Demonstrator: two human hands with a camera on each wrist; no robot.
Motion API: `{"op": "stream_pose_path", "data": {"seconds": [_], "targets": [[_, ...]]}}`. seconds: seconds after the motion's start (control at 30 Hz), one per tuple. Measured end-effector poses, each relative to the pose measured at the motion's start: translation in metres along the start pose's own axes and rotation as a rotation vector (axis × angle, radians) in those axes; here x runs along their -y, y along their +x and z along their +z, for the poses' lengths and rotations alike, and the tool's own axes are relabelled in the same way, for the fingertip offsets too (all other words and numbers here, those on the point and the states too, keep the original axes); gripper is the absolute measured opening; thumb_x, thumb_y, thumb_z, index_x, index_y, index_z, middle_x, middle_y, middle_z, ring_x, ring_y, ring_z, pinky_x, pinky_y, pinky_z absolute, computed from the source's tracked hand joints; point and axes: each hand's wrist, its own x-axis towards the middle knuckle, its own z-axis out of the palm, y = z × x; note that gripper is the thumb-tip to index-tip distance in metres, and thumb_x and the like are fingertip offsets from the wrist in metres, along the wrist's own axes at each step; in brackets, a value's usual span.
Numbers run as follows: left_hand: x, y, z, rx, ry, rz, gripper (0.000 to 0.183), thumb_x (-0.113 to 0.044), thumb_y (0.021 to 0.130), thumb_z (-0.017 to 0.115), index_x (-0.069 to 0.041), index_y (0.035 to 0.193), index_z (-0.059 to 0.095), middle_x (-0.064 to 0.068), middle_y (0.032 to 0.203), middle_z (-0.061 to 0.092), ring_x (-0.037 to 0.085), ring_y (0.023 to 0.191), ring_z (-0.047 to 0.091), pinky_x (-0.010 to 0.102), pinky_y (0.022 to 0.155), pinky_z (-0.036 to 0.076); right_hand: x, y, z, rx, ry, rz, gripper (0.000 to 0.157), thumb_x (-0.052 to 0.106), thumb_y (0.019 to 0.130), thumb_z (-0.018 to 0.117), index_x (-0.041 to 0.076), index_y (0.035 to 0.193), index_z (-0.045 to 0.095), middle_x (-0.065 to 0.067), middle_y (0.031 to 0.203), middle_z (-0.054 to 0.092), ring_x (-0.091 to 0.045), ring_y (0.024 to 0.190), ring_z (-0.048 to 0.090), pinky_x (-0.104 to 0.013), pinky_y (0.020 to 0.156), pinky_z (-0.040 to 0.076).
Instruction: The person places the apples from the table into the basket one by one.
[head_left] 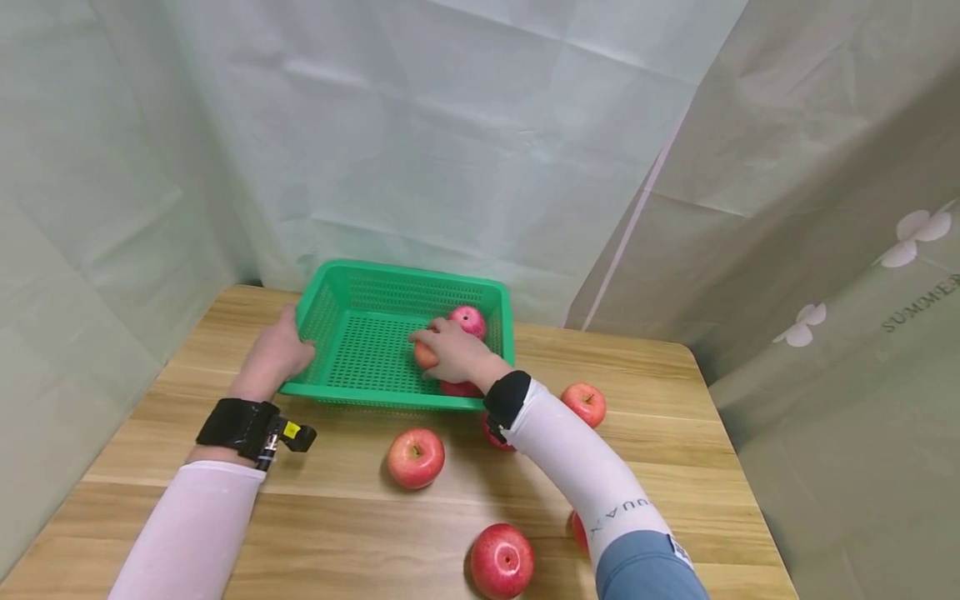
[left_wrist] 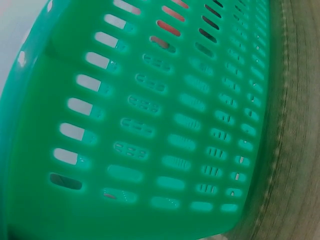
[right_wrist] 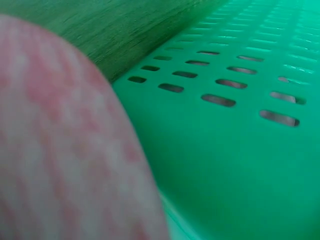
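A green perforated basket (head_left: 420, 400) stands at the back of the table. On its left rim rests my left hand (head_left: 276, 357), thumb inside the wall and the other fingers mostly hidden. Inside the basket, toward its right side, my right hand (head_left: 456, 353) holds an apple (head_left: 425, 356), fingers curled over it. Two more apples lie beside that hand: one pink-red apple (head_left: 468, 320) behind it and another apple (head_left: 459, 388) partly covered by it. The basket's wall (left_wrist: 150, 115) fills much of the left wrist view. In the right wrist view an apple (right_wrist: 60, 140) looms close beside the basket wall (right_wrist: 225, 150).
On the wooden table (head_left: 337, 517) lie a red-yellow apple (head_left: 416, 458), a dark red apple (head_left: 502, 561) and an apple (head_left: 584, 405) at the right. Two others are partly hidden by my right arm. Pale curtains (head_left: 450, 150) hang behind and at both sides.
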Motion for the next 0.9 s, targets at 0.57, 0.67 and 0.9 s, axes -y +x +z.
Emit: {"op": "stream_pose_path", "data": {"seconds": [0.57, 0.67, 0.9], "targets": [[-0.0031, -0.0024, -0.0008, -0.002, -0.018, 0.009, 0.074, -0.011, 0.104, 0.046, 0.013, 0.163, 0.009, 0.045, 0.133, 0.047, 0.046, 0.098, 0.059, 0.045, 0.072, 0.050, 0.0007, -0.0013, -0.0020, 0.010, 0.007, 0.009, 0.075, 0.040, 0.096, 0.081, 0.027, 0.161, 0.048, -0.011, 0.154, 0.047, -0.027, 0.139, 0.048, -0.040, 0.100, 0.054], [-0.0026, -0.0006, -0.0001, -0.004, -0.010, 0.013, 0.072, -0.011, 0.104, 0.047, 0.014, 0.162, 0.010, 0.045, 0.133, 0.047, 0.047, 0.099, 0.058, 0.047, 0.074, 0.050, 0.0004, -0.0024, -0.0023, 0.011, 0.016, 0.012, 0.074, 0.039, 0.096, 0.081, 0.027, 0.161, 0.048, -0.012, 0.154, 0.047, -0.027, 0.139, 0.048, -0.040, 0.100, 0.054], [-0.0011, 0.0014, 0.0012, -0.007, -0.006, 0.019, 0.070, -0.011, 0.104, 0.047, 0.014, 0.160, 0.014, 0.043, 0.132, 0.048, 0.047, 0.099, 0.058, 0.047, 0.074, 0.050, 0.0006, -0.0055, -0.0058, 0.011, 0.033, 0.016, 0.073, 0.040, 0.097, 0.080, 0.026, 0.161, 0.048, -0.012, 0.155, 0.047, -0.027, 0.138, 0.050, -0.040, 0.099, 0.054]]}}
